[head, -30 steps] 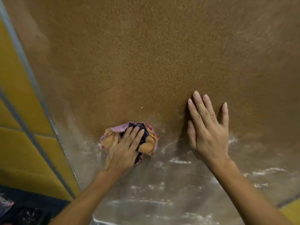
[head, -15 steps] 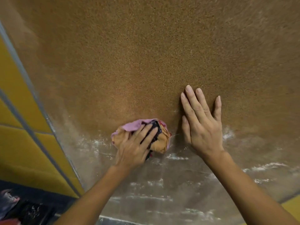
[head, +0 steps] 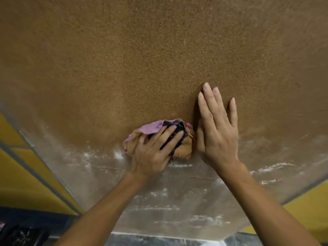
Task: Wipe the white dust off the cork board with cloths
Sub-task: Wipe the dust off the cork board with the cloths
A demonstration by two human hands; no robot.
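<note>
A big brown cork board (head: pixel 159 59) fills the view. White dust (head: pixel 177 206) streaks its lower part in smears and lines; the upper part looks clean. My left hand (head: pixel 152 155) grips a bunched cloth (head: pixel 152 127), pink, orange and dark patterned, and presses it on the board at the upper edge of the dusty band. My right hand (head: pixel 218 132) lies flat on the cork with straight fingers, just right of the cloth and almost touching it.
Yellow wall panels (head: pixel 26 174) with grey joints border the board on the left, and another yellow panel (head: pixel 310 210) shows at the lower right. The board's bottom edge (head: pixel 159 234) runs near the frame's bottom. Dark items (head: pixel 17 235) lie at the bottom left.
My left hand has slid the cloth to the right along the dust line until it sits beside my right hand. The right hand stays flat on the board.
</note>
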